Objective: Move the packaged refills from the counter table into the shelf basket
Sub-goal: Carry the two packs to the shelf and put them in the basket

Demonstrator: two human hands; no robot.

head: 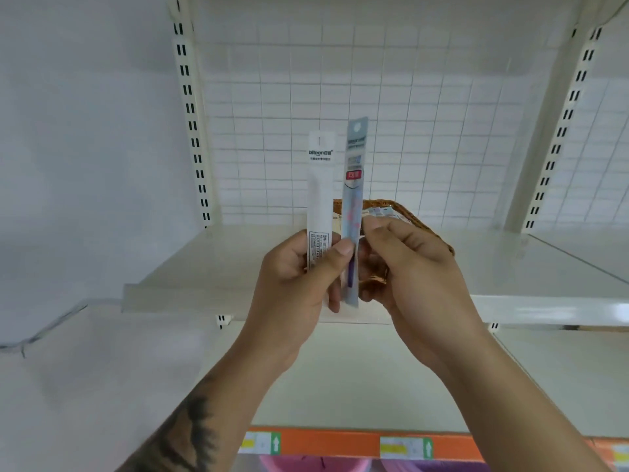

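Note:
Two long refill packs stand upright in front of me. My left hand (pixel 299 270) grips the white pack (pixel 320 189) and its thumb presses on the grey-blue pack (pixel 354 185) beside it. My right hand (pixel 408 267) pinches the grey-blue pack's right edge with curled fingers. Behind both hands a brown woven basket (pixel 408 212) sits on the white shelf (pixel 510 267), with several packaged refills (pixel 383 212) lying inside. The hands hide most of the basket.
A white wire grid panel (pixel 374 114) backs the shelf, between slotted uprights (pixel 190 107). A lower shelf edge with an orange price strip (pixel 326 444) runs along the bottom. A grey cable (pixel 44 332) hangs on the wall at left.

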